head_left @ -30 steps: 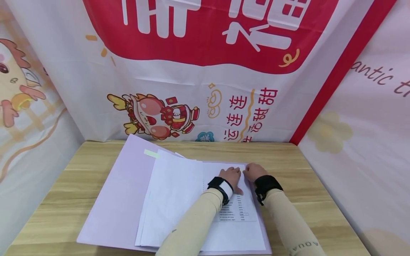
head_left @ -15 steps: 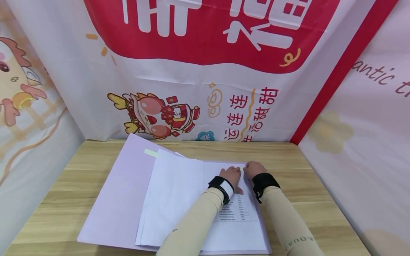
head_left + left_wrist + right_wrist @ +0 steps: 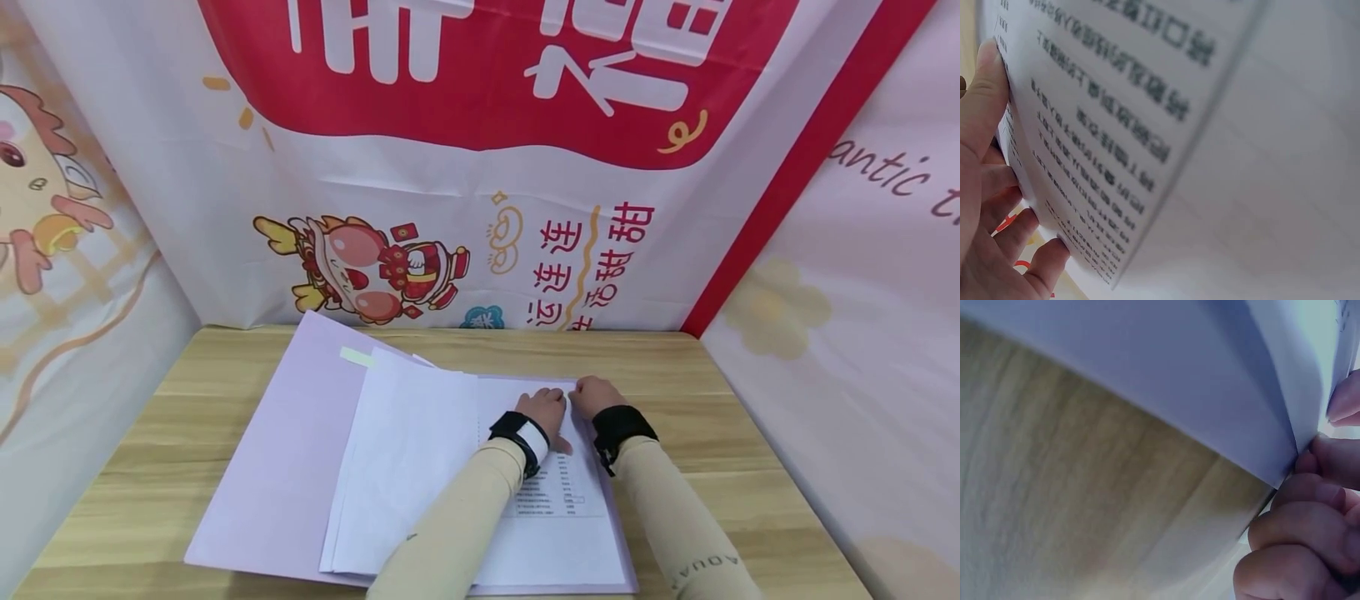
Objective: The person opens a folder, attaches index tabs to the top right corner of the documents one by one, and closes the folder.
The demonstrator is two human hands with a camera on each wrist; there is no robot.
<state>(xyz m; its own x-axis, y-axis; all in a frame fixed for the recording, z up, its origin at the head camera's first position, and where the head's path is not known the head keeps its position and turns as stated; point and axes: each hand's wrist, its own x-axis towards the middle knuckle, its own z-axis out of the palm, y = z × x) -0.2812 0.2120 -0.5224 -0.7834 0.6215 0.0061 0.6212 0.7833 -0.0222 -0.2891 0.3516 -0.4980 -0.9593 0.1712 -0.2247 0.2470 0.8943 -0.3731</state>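
A lilac folder (image 3: 270, 475) lies open on the table, with a white printed page (image 3: 555, 554) on its right side. My left hand (image 3: 543, 412) rests on the upper part of that page, fingers spread over the paper. Lines of dark print (image 3: 1104, 125) run beside the left fingers in the left wrist view. At the page's top right corner, my right hand (image 3: 597, 397) pinches the paper with curled fingers. The right wrist view has these fingers (image 3: 1291, 569) bunched at the corner where the page (image 3: 1300, 369) meets the folder cover.
Turned-over white sheets (image 3: 408, 450) lie across the folder's middle, with a pale green tab (image 3: 356, 357) sticking out at the top left. The wooden table (image 3: 720, 450) ends at a red and white banner (image 3: 480, 183) behind. Printed cloths hang on both sides.
My right wrist has shifted slightly to the left while its fingers stay at the page corner. My left hand holds its place on the page.
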